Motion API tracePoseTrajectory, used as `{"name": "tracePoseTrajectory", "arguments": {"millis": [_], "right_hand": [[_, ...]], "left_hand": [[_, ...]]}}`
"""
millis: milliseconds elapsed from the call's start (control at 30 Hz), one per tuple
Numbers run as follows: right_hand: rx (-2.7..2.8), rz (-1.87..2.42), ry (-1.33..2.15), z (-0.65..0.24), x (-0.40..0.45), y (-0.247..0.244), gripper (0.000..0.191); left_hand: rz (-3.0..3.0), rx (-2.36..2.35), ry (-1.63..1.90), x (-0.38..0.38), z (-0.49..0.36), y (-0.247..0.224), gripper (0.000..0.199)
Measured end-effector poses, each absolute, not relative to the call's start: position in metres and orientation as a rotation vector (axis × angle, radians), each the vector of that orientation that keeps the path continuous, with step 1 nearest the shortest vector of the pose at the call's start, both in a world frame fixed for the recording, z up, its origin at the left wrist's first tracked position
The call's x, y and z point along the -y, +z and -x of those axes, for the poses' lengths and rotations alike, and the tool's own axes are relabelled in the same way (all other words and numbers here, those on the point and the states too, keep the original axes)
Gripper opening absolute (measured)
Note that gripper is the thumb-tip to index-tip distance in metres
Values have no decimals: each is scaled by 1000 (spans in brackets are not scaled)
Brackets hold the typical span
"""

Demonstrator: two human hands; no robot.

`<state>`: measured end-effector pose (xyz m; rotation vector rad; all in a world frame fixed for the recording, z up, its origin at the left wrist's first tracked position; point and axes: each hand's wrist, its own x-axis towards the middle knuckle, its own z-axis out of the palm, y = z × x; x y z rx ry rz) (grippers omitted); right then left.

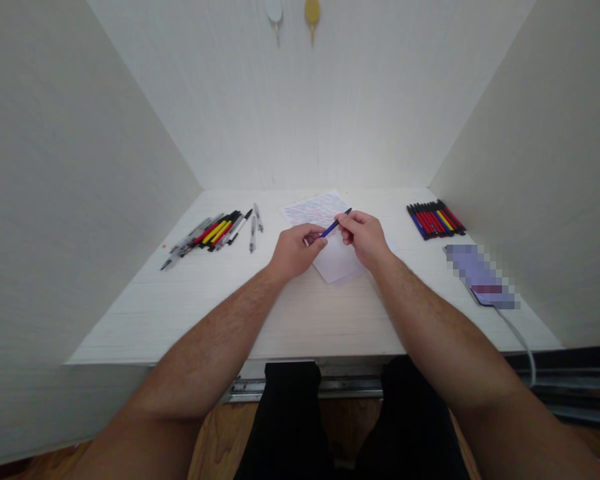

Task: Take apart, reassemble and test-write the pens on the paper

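Between my two hands is a blue pen (331, 227) with a dark end, slanting up to the right above some paper. My left hand (298, 249) pinches its lower left end between thumb and fingers. Near the upper right, dark end, the fingers of my right hand (363, 237) are closed on the same pen. Beneath the hands lie white sheets of paper (336, 262). The far sheet (314, 208) is covered in coloured pen strokes.
To the left is a loose pile of pens (213, 233), with two clear pens (253, 233) beside it. A row of mostly red pens (436, 219) lies at the right. Nearer me is a blurred phone-like device (480, 275) with a white cable (523, 343). Walls enclose the white desk (180, 320).
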<state>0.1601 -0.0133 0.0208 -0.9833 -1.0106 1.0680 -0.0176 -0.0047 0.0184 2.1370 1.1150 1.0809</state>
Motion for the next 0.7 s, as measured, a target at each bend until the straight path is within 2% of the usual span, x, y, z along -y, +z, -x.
{"name": "tracePoseTrajectory", "arguments": {"millis": [200, 700], "right_hand": [[776, 1015, 1055, -180, 9, 32, 30], [864, 967, 1082, -171, 12, 28, 37]], "left_hand": [[-2112, -905, 993, 8, 19, 24, 39], [-2077, -951, 1031, 7, 17, 18, 38]]}}
